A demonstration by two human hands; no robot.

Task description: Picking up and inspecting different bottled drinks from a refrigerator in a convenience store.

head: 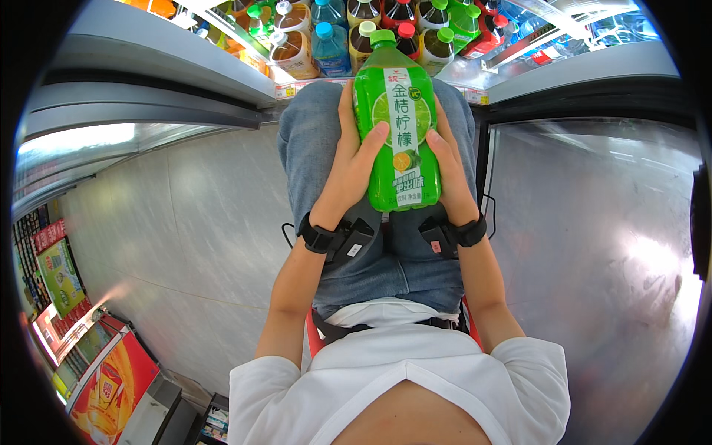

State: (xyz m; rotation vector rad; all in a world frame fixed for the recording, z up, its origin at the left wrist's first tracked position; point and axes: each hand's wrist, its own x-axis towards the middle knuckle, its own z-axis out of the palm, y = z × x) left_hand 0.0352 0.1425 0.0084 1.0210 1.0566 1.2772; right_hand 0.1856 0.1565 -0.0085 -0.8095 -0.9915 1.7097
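Observation:
A large green plastic drink bottle [397,161] with a green cap is held above my knees, its label with a lime slice turned up towards me. My left hand [353,161] grips its left side, thumb resting on the label. On the opposite side my right hand [448,158] presses against the bottle, thumb along its edge. The bottle's cap points away from me, towards rows of upright drink bottles on a lit cooler shelf. Nearest behind it are a blue-capped bottle [331,53] and a brown tea bottle [293,53].
Price tags [286,92] line the shelf's front edge. Cooler doors stand at both sides, a glass door [595,222] on the right and another door [156,105] on the left. A red promotional display [108,384] stands on the floor [211,233] at lower left.

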